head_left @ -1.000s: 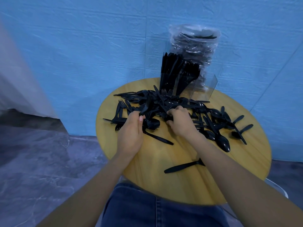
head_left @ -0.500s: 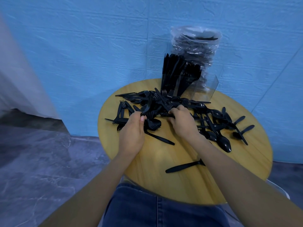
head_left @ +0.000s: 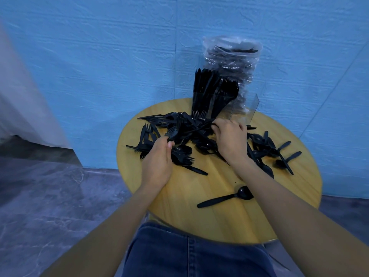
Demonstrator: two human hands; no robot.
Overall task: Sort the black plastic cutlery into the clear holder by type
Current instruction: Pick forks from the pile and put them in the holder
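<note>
A heap of black plastic cutlery (head_left: 191, 134) covers the far half of the round wooden table (head_left: 219, 220). The clear holder (head_left: 241, 106) stands at the table's far edge, with knives and forks (head_left: 213, 90) upright in its left compartments. My left hand (head_left: 158, 162) grips a bunch of black forks (head_left: 173, 132) at the heap's left side. My right hand (head_left: 229, 140) reaches into the heap near the holder and pinches a black piece (head_left: 201, 126); its type is unclear. A lone spoon (head_left: 225, 197) lies near the front, beside my right forearm.
A clear plastic bag (head_left: 233, 58) with more black cutlery stands behind the holder against the blue wall. Several spoons (head_left: 267, 148) lie scattered at the right of the table. My blue jeans (head_left: 189, 254) are just below the table's near edge. Grey floor lies to the left.
My right hand has moved farther into the heap toward the holder. My left hand has lifted its forks slightly up and away. The view has shifted right.
</note>
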